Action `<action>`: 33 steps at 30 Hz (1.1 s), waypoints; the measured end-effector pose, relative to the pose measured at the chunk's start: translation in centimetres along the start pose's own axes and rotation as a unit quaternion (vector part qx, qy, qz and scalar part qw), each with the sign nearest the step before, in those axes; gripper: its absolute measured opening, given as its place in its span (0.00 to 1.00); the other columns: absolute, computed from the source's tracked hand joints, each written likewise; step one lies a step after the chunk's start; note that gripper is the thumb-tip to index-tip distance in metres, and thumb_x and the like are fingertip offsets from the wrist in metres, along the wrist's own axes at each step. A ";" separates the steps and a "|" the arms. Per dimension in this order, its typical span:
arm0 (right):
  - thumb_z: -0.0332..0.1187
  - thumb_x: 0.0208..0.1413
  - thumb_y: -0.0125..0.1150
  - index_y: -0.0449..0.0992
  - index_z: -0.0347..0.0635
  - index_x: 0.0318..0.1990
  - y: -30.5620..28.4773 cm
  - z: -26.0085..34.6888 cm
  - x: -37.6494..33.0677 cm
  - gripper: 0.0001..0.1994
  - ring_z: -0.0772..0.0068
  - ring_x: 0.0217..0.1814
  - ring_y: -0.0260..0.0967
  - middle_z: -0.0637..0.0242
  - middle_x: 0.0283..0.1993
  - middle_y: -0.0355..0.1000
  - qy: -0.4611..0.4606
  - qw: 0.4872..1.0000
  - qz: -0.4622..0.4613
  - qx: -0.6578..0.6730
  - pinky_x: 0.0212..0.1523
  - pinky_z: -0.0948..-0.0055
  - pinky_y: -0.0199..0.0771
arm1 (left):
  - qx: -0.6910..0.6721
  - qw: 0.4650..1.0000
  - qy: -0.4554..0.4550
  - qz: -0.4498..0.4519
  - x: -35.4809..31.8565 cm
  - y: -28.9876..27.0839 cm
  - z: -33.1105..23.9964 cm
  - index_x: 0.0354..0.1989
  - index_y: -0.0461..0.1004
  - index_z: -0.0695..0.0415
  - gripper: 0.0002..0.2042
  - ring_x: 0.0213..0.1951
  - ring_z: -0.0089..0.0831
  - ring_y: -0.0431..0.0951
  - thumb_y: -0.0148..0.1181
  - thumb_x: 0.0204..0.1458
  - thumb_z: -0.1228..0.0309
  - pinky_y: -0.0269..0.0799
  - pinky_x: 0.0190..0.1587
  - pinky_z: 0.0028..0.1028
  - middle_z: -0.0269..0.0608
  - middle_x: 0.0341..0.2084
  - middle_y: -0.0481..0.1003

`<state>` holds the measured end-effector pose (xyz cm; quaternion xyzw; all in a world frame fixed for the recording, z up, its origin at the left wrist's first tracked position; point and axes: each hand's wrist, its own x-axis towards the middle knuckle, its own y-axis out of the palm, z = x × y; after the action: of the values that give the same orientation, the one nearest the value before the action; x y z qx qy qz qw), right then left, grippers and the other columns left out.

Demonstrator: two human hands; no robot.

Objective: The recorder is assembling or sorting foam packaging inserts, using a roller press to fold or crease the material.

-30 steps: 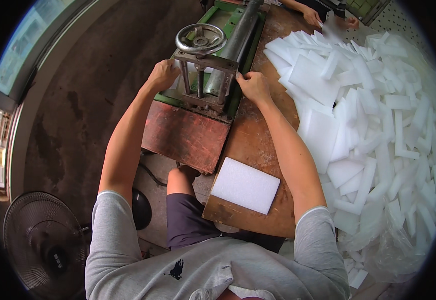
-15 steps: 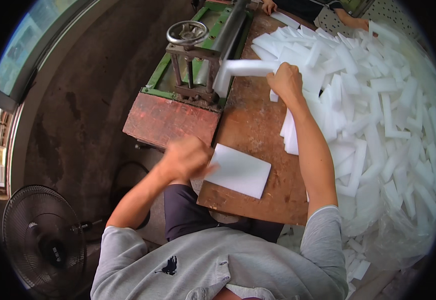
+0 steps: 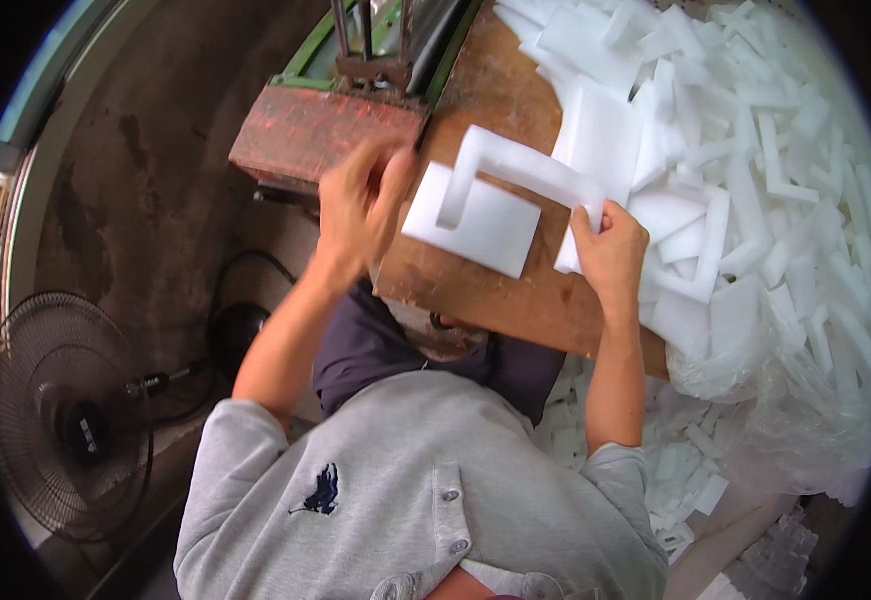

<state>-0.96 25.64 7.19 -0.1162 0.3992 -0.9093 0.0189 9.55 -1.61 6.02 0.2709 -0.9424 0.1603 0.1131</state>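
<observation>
Both bare forearms rise from the grey short sleeves at the lower edge. The left arm bends at the elbow and slants up toward the middle; the left hand [image 3: 361, 205] is blurred, its fingers loosely spread and pointing upward. The right forearm runs nearly straight up, and the right hand [image 3: 611, 255] is curled, fingers pinched closed with the thumb on top.

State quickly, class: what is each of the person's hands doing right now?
Left hand: blurred, fingers spread open, at the edge of the flat white foam sheet.
Right hand: closed on the bent white foam strip.
</observation>
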 end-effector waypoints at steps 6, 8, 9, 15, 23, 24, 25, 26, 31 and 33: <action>0.33 0.53 0.69 0.69 0.30 0.21 4.2 0.0 -2.0 0.18 0.44 0.23 0.68 0.48 0.21 0.70 -0.087 0.996 -0.015 -0.028 0.28 0.51 0.67 | 0.225 0.961 0.094 0.130 4.1 1.5 2.0 0.50 0.80 0.66 0.19 0.34 0.44 0.79 0.69 0.58 0.62 0.75 0.40 0.36 0.52 0.34 0.78; 0.34 0.53 0.69 0.67 0.31 0.20 4.7 -0.2 -1.9 0.19 0.45 0.22 0.67 0.48 0.20 0.68 -0.085 0.995 -0.011 -0.047 0.28 0.52 0.65 | 0.230 0.957 0.075 0.161 4.2 1.9 3.1 0.44 0.79 0.66 0.17 0.32 0.49 0.77 0.69 0.57 0.63 0.73 0.39 0.41 0.52 0.31 0.75; 0.34 0.53 0.69 0.67 0.31 0.20 4.9 -0.4 -2.0 0.20 0.45 0.22 0.67 0.48 0.20 0.68 -0.084 0.996 -0.012 -0.038 0.28 0.52 0.65 | 0.224 0.957 0.098 0.158 4.2 2.0 3.6 0.43 0.79 0.66 0.16 0.32 0.49 0.77 0.69 0.57 0.63 0.73 0.38 0.42 0.52 0.31 0.75; 0.34 0.53 0.69 0.65 0.31 0.20 5.3 -0.9 -2.3 0.20 0.45 0.21 0.65 0.47 0.20 0.67 -0.067 0.997 -0.003 -0.049 0.28 0.52 0.65 | 0.211 0.955 0.136 0.161 4.1 2.7 5.7 0.37 0.76 0.66 0.16 0.31 0.51 0.76 0.68 0.59 0.62 0.72 0.37 0.44 0.52 0.29 0.73; 0.33 0.53 0.69 0.65 0.30 0.20 5.7 -0.8 -2.6 0.20 0.42 0.23 0.66 0.45 0.21 0.67 -0.082 0.994 0.002 -0.072 0.28 0.51 0.65 | 0.210 0.954 0.125 0.173 3.9 2.3 6.8 0.38 0.77 0.65 0.15 0.30 0.50 0.75 0.68 0.59 0.63 0.72 0.37 0.43 0.51 0.29 0.73; 0.33 0.53 0.69 0.65 0.30 0.20 5.7 -0.8 -2.6 0.20 0.42 0.23 0.66 0.45 0.21 0.68 -0.082 0.994 -0.001 -0.066 0.28 0.51 0.65 | 0.209 0.955 0.124 0.172 3.9 2.4 6.9 0.38 0.77 0.65 0.15 0.30 0.50 0.76 0.68 0.59 0.63 0.72 0.37 0.43 0.51 0.29 0.73; 0.33 0.53 0.69 0.65 0.30 0.20 5.7 -0.8 -2.6 0.20 0.42 0.23 0.66 0.45 0.21 0.68 -0.082 0.995 -0.003 -0.063 0.28 0.51 0.65 | 0.206 0.955 0.126 0.171 3.9 2.5 6.9 0.38 0.77 0.65 0.15 0.31 0.50 0.76 0.68 0.59 0.63 0.72 0.37 0.43 0.51 0.29 0.73; 0.33 0.53 0.69 0.65 0.30 0.20 5.7 -0.9 -2.6 0.20 0.42 0.23 0.67 0.45 0.21 0.68 -0.076 0.995 -0.002 -0.065 0.28 0.51 0.65 | 0.203 0.956 0.127 0.171 3.9 2.6 7.0 0.37 0.77 0.65 0.15 0.31 0.50 0.76 0.68 0.59 0.63 0.72 0.37 0.43 0.51 0.29 0.73; 0.33 0.53 0.69 0.66 0.30 0.20 5.7 -1.0 -2.5 0.19 0.41 0.24 0.68 0.45 0.22 0.69 -0.084 0.994 0.000 -0.068 0.29 0.50 0.66 | 0.210 0.954 0.128 0.172 3.9 2.8 7.4 0.37 0.76 0.67 0.16 0.32 0.51 0.76 0.68 0.59 0.63 0.73 0.38 0.44 0.53 0.30 0.73; 0.34 0.53 0.69 0.68 0.30 0.21 5.8 -1.1 -2.5 0.19 0.40 0.25 0.69 0.44 0.22 0.70 -0.079 0.995 0.004 -0.057 0.30 0.50 0.68 | 0.216 0.953 0.118 0.179 3.7 2.9 7.5 0.38 0.76 0.67 0.15 0.34 0.53 0.77 0.68 0.59 0.63 0.73 0.39 0.45 0.54 0.32 0.74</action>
<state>0.87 22.83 1.77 -0.1865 0.4482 -0.8730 0.0472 3.96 -3.78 -0.44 0.0949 -0.8984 0.4081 0.1316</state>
